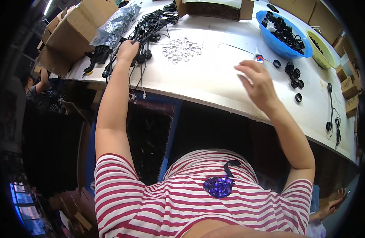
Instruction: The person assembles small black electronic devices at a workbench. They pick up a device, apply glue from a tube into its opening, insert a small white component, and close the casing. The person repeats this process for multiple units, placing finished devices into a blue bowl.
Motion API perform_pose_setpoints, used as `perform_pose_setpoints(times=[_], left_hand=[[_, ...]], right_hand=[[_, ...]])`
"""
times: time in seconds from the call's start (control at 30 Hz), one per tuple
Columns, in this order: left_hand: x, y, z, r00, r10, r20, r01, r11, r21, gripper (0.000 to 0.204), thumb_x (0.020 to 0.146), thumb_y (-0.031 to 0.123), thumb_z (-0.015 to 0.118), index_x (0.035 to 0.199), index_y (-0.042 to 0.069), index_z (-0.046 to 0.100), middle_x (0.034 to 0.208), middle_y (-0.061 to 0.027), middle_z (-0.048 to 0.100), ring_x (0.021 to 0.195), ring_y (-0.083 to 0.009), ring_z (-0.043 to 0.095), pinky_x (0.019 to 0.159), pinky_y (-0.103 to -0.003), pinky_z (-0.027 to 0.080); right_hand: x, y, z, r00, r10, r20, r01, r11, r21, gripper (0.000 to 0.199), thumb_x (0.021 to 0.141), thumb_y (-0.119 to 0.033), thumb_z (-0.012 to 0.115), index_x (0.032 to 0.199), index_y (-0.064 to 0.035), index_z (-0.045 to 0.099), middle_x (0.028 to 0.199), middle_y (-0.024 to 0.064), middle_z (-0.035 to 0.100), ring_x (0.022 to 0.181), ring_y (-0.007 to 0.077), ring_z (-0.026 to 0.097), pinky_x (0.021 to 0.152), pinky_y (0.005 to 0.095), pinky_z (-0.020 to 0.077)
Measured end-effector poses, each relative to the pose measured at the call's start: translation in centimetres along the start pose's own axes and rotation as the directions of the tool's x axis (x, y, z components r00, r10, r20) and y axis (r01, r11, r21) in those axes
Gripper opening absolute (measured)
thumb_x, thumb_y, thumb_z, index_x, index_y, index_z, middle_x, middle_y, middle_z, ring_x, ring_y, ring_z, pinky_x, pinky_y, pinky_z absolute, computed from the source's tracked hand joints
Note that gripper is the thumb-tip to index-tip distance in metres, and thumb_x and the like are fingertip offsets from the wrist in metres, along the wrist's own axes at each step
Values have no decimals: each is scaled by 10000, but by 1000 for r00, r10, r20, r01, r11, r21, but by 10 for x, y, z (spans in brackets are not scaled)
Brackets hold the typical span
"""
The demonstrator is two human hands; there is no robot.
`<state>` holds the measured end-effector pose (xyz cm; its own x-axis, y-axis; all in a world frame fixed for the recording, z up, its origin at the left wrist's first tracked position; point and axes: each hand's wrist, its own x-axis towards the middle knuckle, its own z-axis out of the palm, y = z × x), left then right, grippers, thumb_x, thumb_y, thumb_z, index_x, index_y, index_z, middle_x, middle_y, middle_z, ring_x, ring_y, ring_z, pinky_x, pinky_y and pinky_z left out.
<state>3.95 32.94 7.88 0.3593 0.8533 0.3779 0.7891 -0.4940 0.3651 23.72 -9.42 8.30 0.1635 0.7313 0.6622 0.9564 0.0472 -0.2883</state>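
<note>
My left hand point(128, 50) is at the near side of a tangled heap of black cables point(156, 22), its fingers curled round a black cable; the fingertips are partly hidden. Black round-headed parts point(142, 57) on cords lie beside it, a few cord ends hanging over the table's front edge. My right hand point(258, 83) is raised above the table with fingers and thumb apart, nothing between them. Just beyond its fingers stands a small white glue bottle point(258, 56) with a red and blue label. Between the hands, several clear round lenses point(182, 50) are spread on the white tabletop.
A blue basin point(306, 48) of black rings and a yellow basin point(327, 59) stand at the back right, loose black rings point(295, 74) before them. A corded black device point(329, 107) lies far right. Cardboard boxes point(67, 43) and a plastic-wrapped bundle point(115, 25) are left. Other people point(45, 93) are nearby.
</note>
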Motion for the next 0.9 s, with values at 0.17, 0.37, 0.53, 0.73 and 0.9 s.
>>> perform_pose_setpoints(times=[0.17, 0.37, 0.53, 0.73, 0.9], left_hand=[[12, -29, -31, 920, -258, 296, 384, 434, -815, 171, 782, 231, 594, 760, 71, 650, 594, 32, 530, 435, -63, 398, 400, -223, 272], [-14, -34, -24, 906, -242, 347, 383, 123, -915, 205, 822, 216, 562, 933, 60, 637, 631, 50, 535, 465, -35, 410, 420, -181, 296], [-20, -25, -30, 947, -40, 319, 257, 692, -674, 319, 809, 313, 603, 910, 19, 675, 706, -5, 605, 514, -67, 457, 484, -229, 354], [22, -9, -43, 962, 95, 255, -92, 995, -23, 477, 791, 489, 581, 870, 37, 713, 858, -130, 683, 848, -246, 632, 756, -347, 464], [78, 4, 6, 984, 169, 54, -169, 986, 4, 650, 782, 512, 574, 1253, 69, 511, 1176, -178, 578, 1101, -319, 543, 939, -384, 406]], right_hand=[[8, 2, 24, 988, 109, 109, -128, 974, 187, 136, 796, -27, 602, 926, -17, 640, 969, 113, 608, 949, 272, 560, 827, 346, 448], [-1, 21, 24, 960, 230, 161, -263, 938, 225, 107, 810, -31, 591, 898, -18, 650, 961, 107, 615, 930, 265, 573, 799, 331, 466], [1, 14, 25, 972, 170, 159, -200, 961, 193, 99, 804, -29, 596, 884, -19, 652, 940, 106, 619, 908, 262, 580, 782, 330, 470], [3, 9, 29, 967, 180, 182, -215, 957, 196, 108, 794, -20, 602, 889, -20, 652, 930, 104, 619, 899, 260, 582, 774, 326, 473], [5, 10, 32, 964, 184, 193, -229, 943, 243, 113, 783, -6, 605, 885, -18, 652, 919, 111, 618, 869, 262, 589, 753, 323, 479]])
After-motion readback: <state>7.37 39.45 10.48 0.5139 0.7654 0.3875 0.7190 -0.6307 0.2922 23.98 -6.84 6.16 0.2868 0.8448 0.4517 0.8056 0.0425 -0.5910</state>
